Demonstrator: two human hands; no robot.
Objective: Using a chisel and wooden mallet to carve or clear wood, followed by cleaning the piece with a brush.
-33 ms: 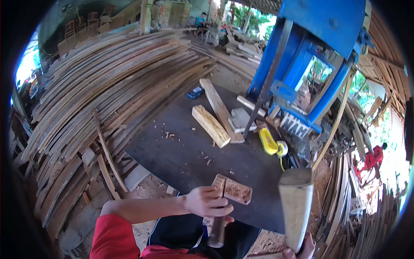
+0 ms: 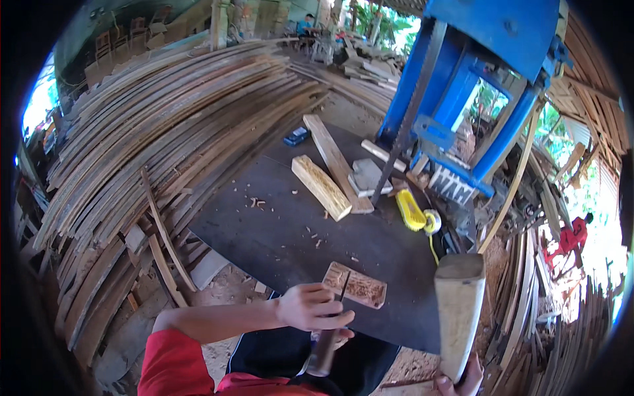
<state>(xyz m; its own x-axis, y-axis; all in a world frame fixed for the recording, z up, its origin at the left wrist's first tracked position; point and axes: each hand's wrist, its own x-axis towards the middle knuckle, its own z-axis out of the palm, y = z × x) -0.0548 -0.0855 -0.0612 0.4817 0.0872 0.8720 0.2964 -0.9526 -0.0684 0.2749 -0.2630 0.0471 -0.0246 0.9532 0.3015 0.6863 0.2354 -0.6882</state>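
Observation:
My left hand (image 2: 316, 307) is closed around a chisel (image 2: 322, 353), whose narrow blade points up onto a small rectangular wooden block (image 2: 366, 287) with a rough, carved top, lying at the table's near edge. My right hand (image 2: 462, 376), at the lower right, grips the narrow end of a big pale wooden mallet (image 2: 457, 310), held upright right of the block with its wide end up. Farther back on the table lie a pale squared wood piece (image 2: 320, 185) and a longer plank (image 2: 333, 158).
Dark tabletop (image 2: 251, 237) with shavings, a blue machine (image 2: 489, 33) with a vertical blade at its back, a yellow tape tool (image 2: 413, 211) and a small blue device (image 2: 296, 137). Stacked timber (image 2: 152, 119) fills the left. Two other people (image 2: 305, 26) (image 2: 574, 237) are in the background.
The mallet in my right hand has moved slightly to the right. The whole view has shifted a little; my left hand still holds the chisel at the block.

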